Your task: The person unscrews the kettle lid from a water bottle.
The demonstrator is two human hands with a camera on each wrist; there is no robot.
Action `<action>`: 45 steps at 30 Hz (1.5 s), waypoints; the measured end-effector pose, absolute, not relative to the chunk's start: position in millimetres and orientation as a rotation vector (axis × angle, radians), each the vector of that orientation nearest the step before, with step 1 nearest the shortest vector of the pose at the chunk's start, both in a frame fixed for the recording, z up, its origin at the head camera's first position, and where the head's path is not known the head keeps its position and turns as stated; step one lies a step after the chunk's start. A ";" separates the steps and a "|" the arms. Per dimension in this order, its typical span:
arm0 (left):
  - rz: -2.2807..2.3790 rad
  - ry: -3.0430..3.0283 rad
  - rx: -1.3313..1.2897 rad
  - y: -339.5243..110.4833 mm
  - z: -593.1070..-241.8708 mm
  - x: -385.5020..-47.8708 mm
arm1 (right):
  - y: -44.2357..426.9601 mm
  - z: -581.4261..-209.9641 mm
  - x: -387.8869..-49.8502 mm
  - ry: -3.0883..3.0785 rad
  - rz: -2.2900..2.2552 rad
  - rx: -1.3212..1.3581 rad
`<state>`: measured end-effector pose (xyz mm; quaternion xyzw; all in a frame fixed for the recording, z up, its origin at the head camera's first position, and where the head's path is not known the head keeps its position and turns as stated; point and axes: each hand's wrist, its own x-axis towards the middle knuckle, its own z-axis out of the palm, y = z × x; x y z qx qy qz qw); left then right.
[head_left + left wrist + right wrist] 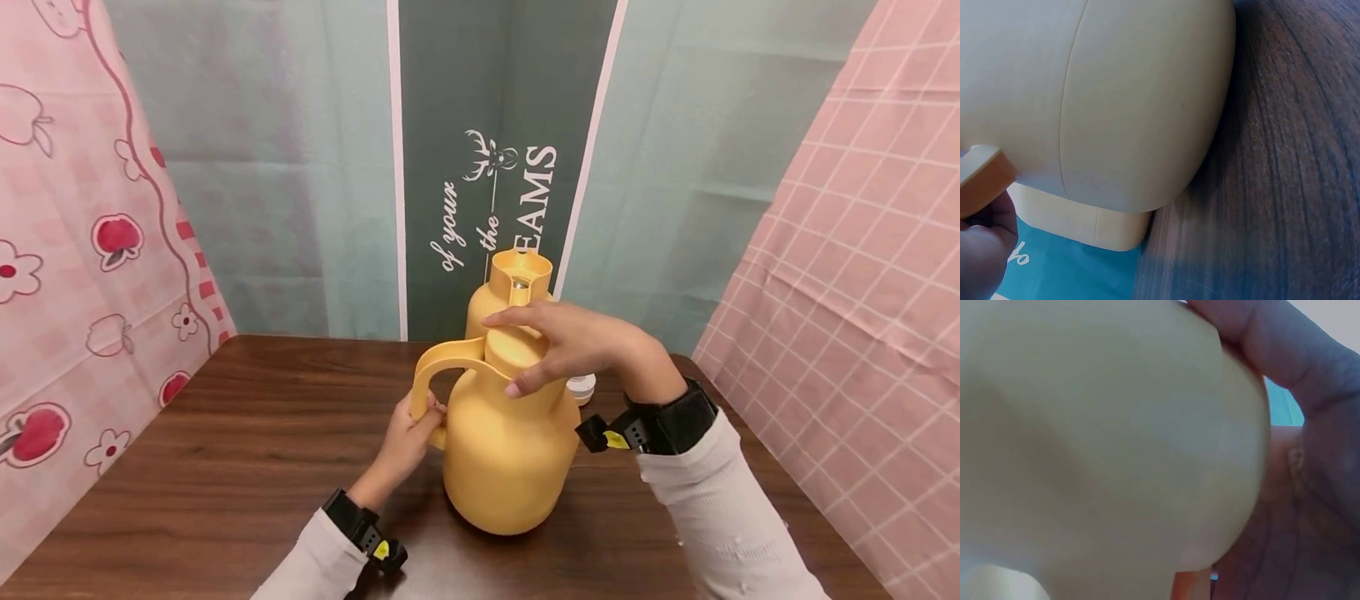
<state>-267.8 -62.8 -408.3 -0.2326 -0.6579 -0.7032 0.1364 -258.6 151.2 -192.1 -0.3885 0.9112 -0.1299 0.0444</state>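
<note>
A yellow thermos jug (510, 458) stands upright on the table at the front, and its body fills much of the left wrist view. My left hand (411, 432) grips the lower part of its curved handle (444, 360), which faces left. At the top, my right hand (581, 343) holds the round lid (512, 348) from the right, thumb in front and index finger behind; its other fingers are hidden. Close up in the right wrist view, the thumb (1254, 331) rests along the jug's rounded top (1116, 456).
Just behind stands a second yellow jug (483, 308) with its top uncovered and spout facing me. A small white round object (581, 388) sits on the brown table (300, 417) to the right, partly hidden. Fabric curtains (300, 208) hang at the back and both sides.
</note>
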 end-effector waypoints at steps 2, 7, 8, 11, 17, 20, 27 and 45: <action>-2.058 -1.916 -0.644 -63.5 -406.9 -267.1 | 150.4 -190.8 -258.2 2.787 -0.399 -1.197; -2.089 -1.980 -0.595 -64.6 -388.0 -254.4 | 149.0 -184.6 -254.8 2.812 -0.422 -1.205; -2.097 -1.985 -0.590 -64.9 -386.9 -253.9 | 149.1 -182.7 -253.7 2.825 -0.422 -1.191; -2.105 -1.980 -0.588 -65.9 -392.9 -258.5 | 149.4 -176.0 -250.2 2.869 -0.417 -1.157; -2.093 -1.948 -0.606 -66.1 -405.2 -267.1 | 149.2 -166.7 -247.6 2.900 -0.432 -1.154; -2.104 -1.950 -0.601 -65.8 -403.3 -265.9 | 149.8 -166.8 -247.8 2.903 -0.430 -1.157; -2.085 -1.977 -0.626 -64.7 -384.4 -253.6 | 164.7 -168.8 -247.1 2.949 -0.534 -1.109; -2.071 -1.982 -0.632 -64.1 -379.3 -248.7 | 215.1 -163.6 -239.8 3.040 -0.672 -0.916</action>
